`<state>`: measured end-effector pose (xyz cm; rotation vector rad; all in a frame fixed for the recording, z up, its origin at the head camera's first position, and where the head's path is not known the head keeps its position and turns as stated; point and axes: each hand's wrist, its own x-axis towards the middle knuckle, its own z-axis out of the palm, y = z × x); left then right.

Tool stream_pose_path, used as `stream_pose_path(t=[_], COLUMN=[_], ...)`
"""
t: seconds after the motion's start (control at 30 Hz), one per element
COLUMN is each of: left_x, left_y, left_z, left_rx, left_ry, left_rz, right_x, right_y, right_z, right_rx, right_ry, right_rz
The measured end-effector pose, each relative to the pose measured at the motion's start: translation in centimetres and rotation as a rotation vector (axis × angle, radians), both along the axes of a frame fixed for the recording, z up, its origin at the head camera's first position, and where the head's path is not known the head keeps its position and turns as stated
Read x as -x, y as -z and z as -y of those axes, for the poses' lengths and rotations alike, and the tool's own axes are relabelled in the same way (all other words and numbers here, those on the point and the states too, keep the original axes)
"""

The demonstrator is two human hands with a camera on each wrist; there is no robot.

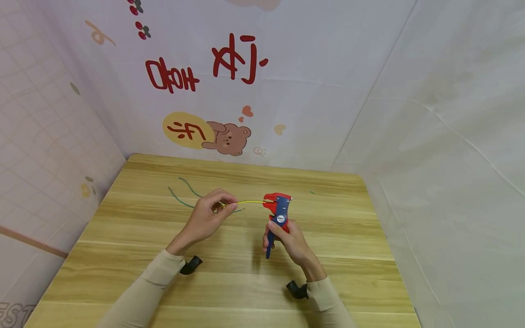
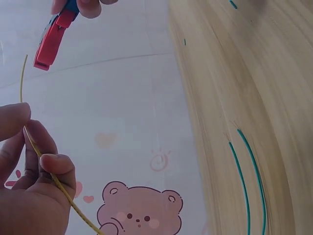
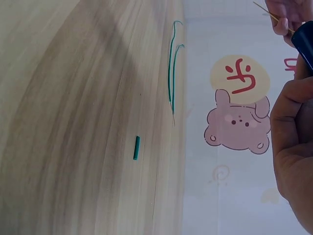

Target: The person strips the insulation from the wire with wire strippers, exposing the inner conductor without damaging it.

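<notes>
My left hand [image 1: 208,216] pinches a thin yellow wire [image 1: 251,202] between thumb and fingers. A red and blue wire stripper [image 1: 281,208] is upright in my right hand [image 1: 292,240], whose fingers wrap its handles. In the head view the wire's end lines up with the stripper's red jaws. The left wrist view shows the yellow wire [image 2: 22,81] with its tip uncovered, beside the red head of the wire stripper [image 2: 50,46]. In the right wrist view, only the dark blue handle [image 3: 305,41] of the stripper shows.
Two green wires [image 2: 257,178] with bare strands at their ends lie on the wooden table [image 1: 229,291], beyond my left hand. A short green piece of insulation [image 3: 137,148] lies towards the table's back right. A printed fabric wall [image 1: 311,114] stands behind the table.
</notes>
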<state>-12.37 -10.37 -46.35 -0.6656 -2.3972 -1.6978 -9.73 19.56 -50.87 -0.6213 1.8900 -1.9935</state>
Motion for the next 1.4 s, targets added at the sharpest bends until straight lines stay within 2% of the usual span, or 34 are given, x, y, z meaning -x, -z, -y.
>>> stream_pose_path(t=[0.53,0.97,1.4], left_x=[-0.2,-0.2,0.0], left_y=[-0.8,-1.4,-1.9], left_z=[-0.3,-0.8,-0.7], left_rx=[0.047,0.104,0.135], left_ry=[-0.024,-0.037,-0.027], left_rz=[-0.031,-0.117,-0.15], right_x=[-0.4,-0.3,-0.1], right_y=[0.2,0.1,-0.4], right_z=[0.8,0.8,1.1], right_rx=[0.004,0.002,0.023], right_ry=[-0.009,-0.021,-0.041], right_rz=[-0.017,-0.02,-0.029])
